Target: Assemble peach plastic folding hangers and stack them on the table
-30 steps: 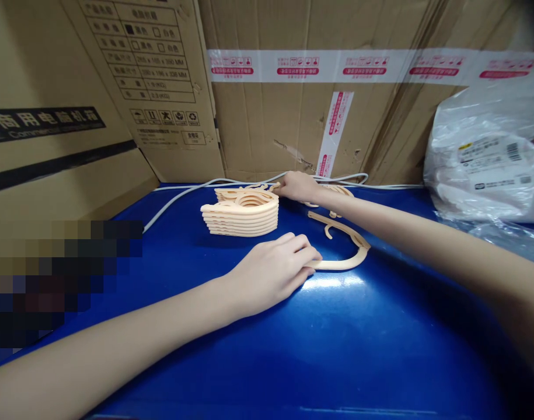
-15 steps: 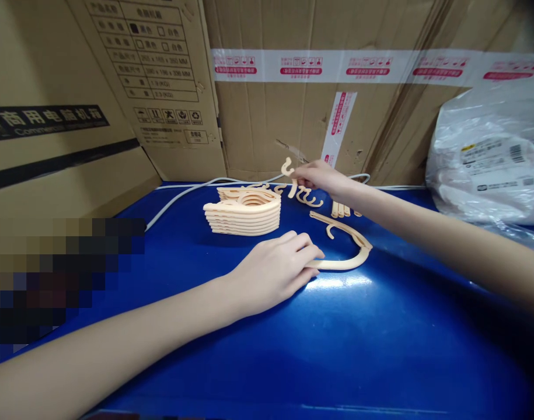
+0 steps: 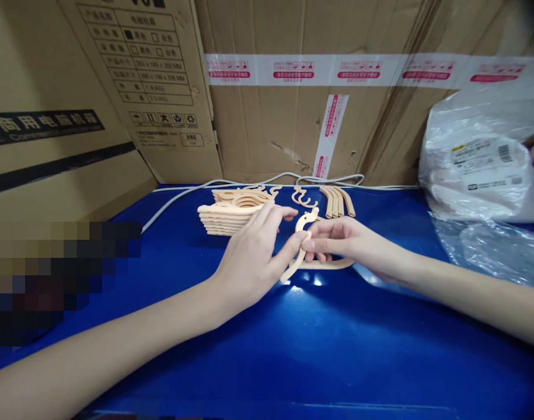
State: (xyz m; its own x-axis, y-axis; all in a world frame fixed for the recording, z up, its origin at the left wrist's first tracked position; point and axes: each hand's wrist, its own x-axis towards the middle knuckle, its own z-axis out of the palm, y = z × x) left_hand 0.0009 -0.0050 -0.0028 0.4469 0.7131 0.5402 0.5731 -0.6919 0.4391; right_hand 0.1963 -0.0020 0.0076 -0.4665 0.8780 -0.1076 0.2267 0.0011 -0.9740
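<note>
Pinching a hook (image 3: 300, 256) mid-view in the right hand (image 3: 349, 240), touching it with the thumb of the spread left hand (image 3: 252, 252). Could drop it on the curved bar (image 3: 332, 265) at 4 o'clock through a loose grip, or knock the hanger stack (image 3: 223, 220) at 10 by swinging left.

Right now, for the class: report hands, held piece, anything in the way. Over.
Right hand pinches cream hook; left hand spread, thumb at it. Curved cream piece behind, partly hidden. In the way: left hand covers part of cream stack.
</note>
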